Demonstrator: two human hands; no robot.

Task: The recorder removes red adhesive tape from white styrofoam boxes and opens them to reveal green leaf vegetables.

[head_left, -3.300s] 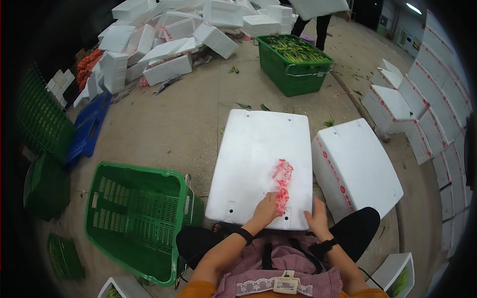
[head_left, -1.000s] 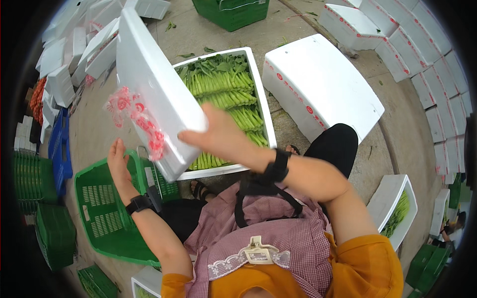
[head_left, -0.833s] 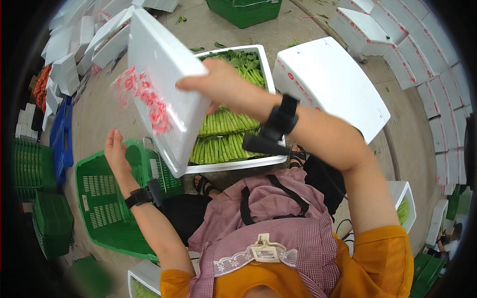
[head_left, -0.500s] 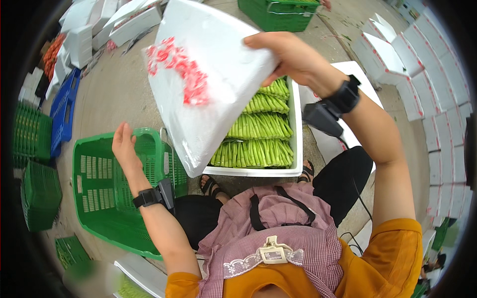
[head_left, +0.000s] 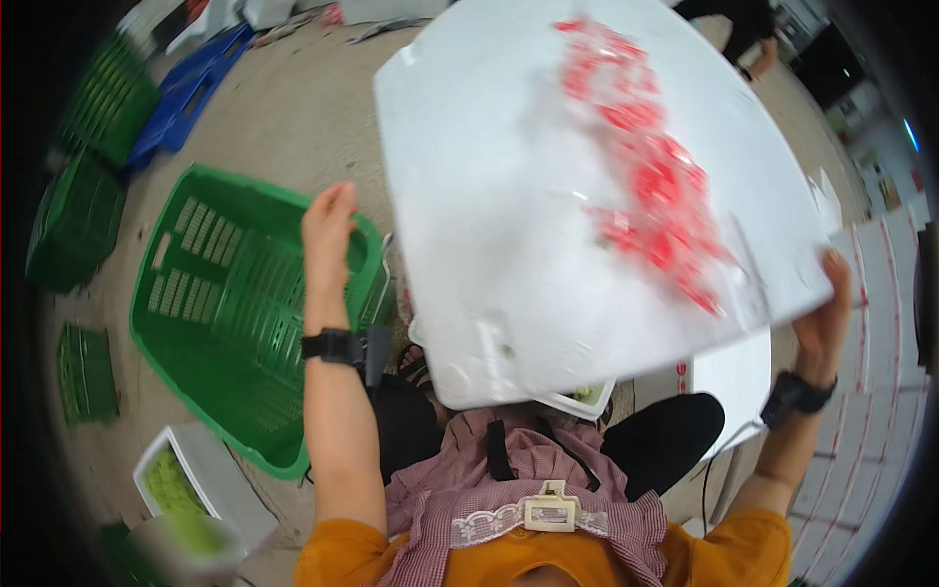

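Note:
My right hand (head_left: 822, 308) grips the right edge of a large white foam lid (head_left: 509, 196), raised and tilted before me. Crumpled clear film with red markings (head_left: 655, 176) lies across the lid's face. Below it, the lid hides nearly all of a white foam box (head_left: 575, 406); only a front corner shows, with a bit of green vegetable in it. My left hand (head_left: 328, 235) is held up to the left of the lid, over the rim of a green plastic crate (head_left: 235, 293), fingers extended and nothing in them. The crate looks bare inside.
A white foam box with green vegetables (head_left: 176, 479) stands at the lower left. Stacked green crates (head_left: 108, 103) and a blue pallet (head_left: 191, 93) are at the far left. White boxes (head_left: 831, 479) are piled along the right. Another person (head_left: 748, 34) is at the top right.
The lid has swung to the right and now looms larger, covering the bunched green vegetables seen before. My right hand has moved right and lower with it. My left hand has shifted slightly right.

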